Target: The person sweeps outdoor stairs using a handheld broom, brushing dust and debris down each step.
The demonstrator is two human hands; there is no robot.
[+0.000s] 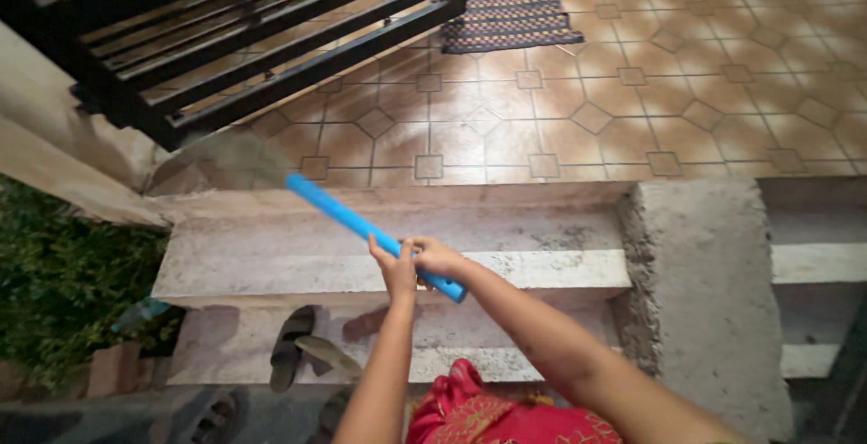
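Note:
Both my hands grip a bright blue broom handle near its lower end. My left hand wraps the handle just above my right hand, and the two touch. The handle slants up to the left toward a blurred, pale brush head hovering over the tiled floor's near-left corner. Below my arms is a red patterned garment.
Two concrete steps lead up to a tan tiled floor. A dark sandal lies on the lower step. A black metal gate stands open at upper left, a striped doormat beyond. A concrete block is at right, plants at left.

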